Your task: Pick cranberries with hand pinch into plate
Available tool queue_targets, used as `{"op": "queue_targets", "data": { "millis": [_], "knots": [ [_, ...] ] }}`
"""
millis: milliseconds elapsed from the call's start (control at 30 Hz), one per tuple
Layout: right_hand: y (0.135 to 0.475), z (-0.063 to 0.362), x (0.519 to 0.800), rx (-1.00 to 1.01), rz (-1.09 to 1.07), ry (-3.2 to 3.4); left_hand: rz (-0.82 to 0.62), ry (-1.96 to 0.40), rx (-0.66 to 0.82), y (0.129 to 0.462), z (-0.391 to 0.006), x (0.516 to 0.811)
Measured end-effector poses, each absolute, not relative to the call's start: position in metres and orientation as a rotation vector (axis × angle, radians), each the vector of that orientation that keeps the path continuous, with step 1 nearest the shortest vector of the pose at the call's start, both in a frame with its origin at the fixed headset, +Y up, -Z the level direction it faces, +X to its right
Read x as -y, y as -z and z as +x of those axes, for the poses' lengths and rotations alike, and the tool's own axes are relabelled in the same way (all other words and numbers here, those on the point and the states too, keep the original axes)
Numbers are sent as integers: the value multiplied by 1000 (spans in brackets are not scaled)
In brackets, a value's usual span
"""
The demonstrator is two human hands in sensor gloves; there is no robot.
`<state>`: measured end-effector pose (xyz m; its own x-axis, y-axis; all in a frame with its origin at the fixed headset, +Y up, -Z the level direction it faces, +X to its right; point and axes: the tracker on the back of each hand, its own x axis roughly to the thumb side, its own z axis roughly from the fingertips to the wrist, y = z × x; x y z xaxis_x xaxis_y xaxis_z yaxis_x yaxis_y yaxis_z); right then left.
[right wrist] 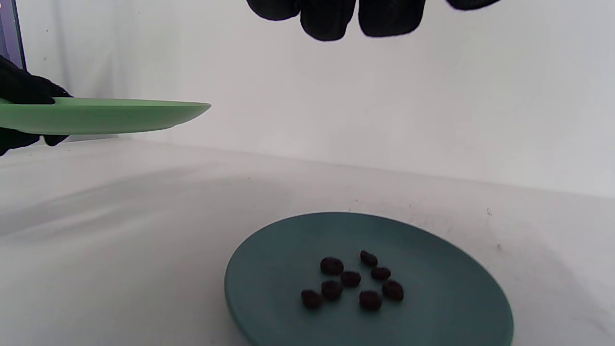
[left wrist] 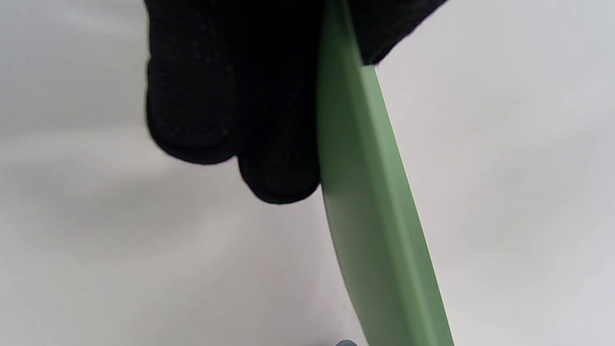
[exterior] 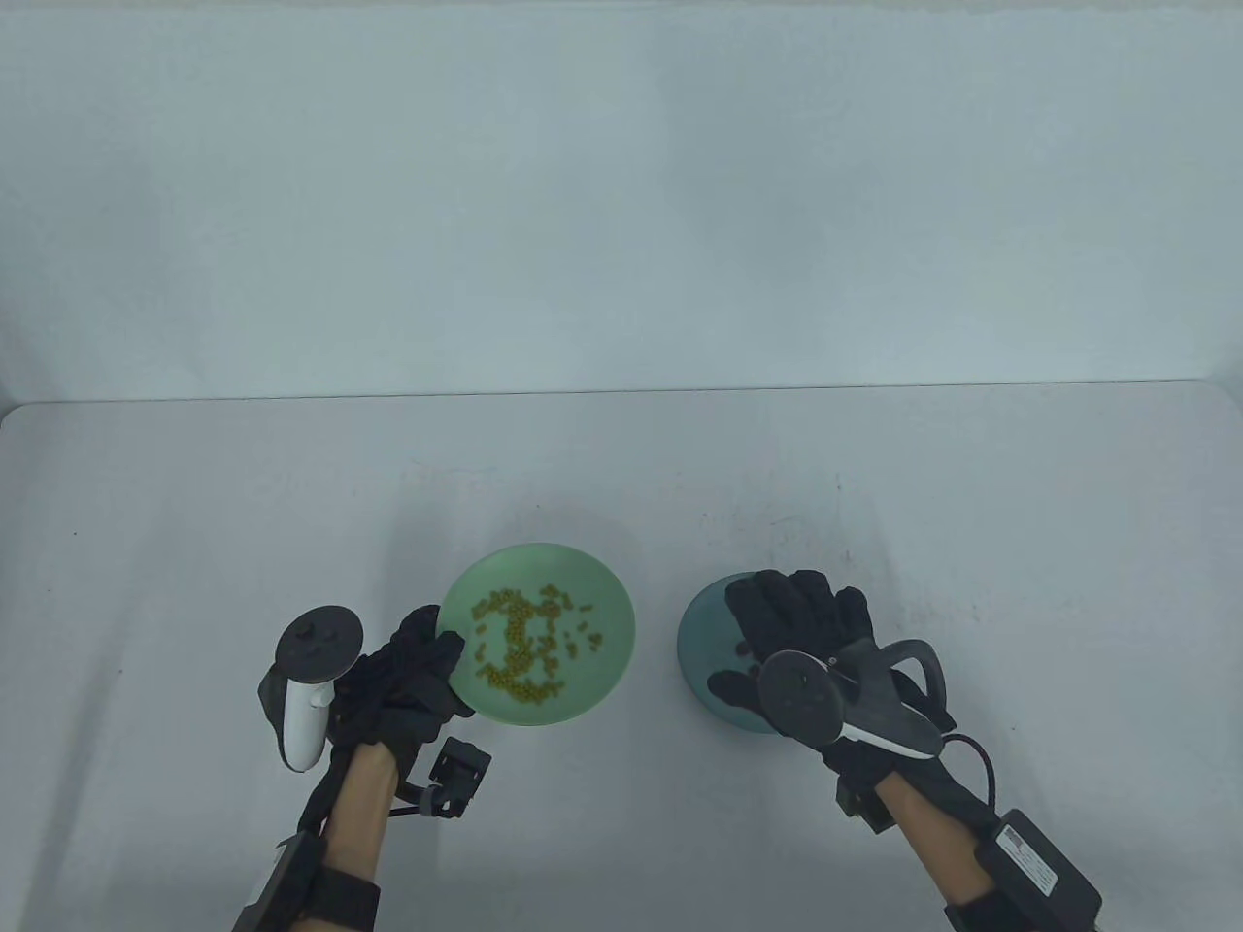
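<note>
Left hand: your left hand [exterior: 408, 680] grips the rim of the green plate [exterior: 602, 621] — its fingers [left wrist: 278, 168] curl under it, thumb on top.
Green plate: it is lifted off the desk [exterior: 194, 544], held about level. Small yellow-green bits [exterior: 524, 646] lie in it.
Right hand: your right hand [exterior: 796, 621] hovers over the blue plate [exterior: 699, 631], fingers [right wrist: 331, 19] straight and loose, holding nothing.
Cranberries: about eight dark cranberries [right wrist: 353, 283] sit close together in the blue plate — below your fingertips, not touching them.
Blue plate: it rests flat on the desk, just to the right of the green plate.
</note>
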<state>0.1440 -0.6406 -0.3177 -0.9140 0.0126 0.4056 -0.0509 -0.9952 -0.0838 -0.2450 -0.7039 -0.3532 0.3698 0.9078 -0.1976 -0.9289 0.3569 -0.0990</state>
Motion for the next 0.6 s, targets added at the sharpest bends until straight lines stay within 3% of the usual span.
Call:
{"op": "queue_targets", "data": {
  "millis": [600],
  "knots": [
    [312,152,661,118,663,-3037,-205,-1184,-148,352,-246,704]
  ]
}}
